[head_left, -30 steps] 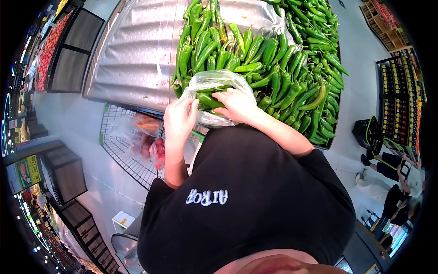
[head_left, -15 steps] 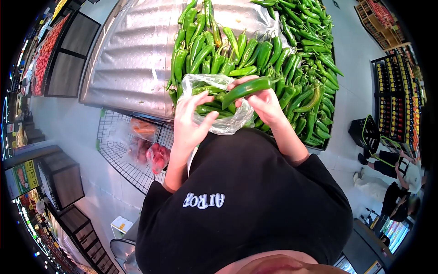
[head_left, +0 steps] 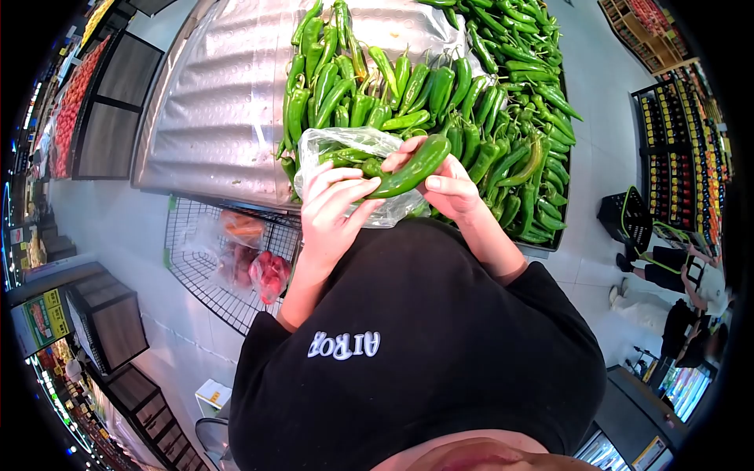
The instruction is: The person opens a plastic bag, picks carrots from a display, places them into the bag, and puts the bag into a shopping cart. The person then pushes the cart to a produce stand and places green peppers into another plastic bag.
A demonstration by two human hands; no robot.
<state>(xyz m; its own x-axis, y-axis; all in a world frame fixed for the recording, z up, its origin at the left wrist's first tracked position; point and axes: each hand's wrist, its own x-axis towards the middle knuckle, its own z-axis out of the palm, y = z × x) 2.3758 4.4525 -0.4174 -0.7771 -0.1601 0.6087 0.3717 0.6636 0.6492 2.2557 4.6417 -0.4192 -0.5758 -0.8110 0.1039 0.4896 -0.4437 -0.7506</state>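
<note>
A large glossy green chili pepper (head_left: 416, 169) is held slantwise in front of me, over a clear plastic bag (head_left: 314, 145). My right hand (head_left: 452, 188) grips it, with fingers behind and thumb on the near side. My left hand (head_left: 338, 204) has its fingertips and thumb closed at the pepper's lower left end. The bag's mouth is open and several green peppers (head_left: 345, 155) lie inside it. Part of the bag is hidden behind my hands.
Green peppers (head_left: 534, 157) are heaped on the display stand, whose silvery liner (head_left: 212, 118) shows at left. A wire shopping cart (head_left: 188, 259) holds bagged produce (head_left: 269, 275). A black basket (head_left: 626, 220) and other people (head_left: 699, 282) are at right.
The pepper has been turned and moved slightly, its right end now rounded where a stem showed before. My left fingertips have come over to its lower left end.
</note>
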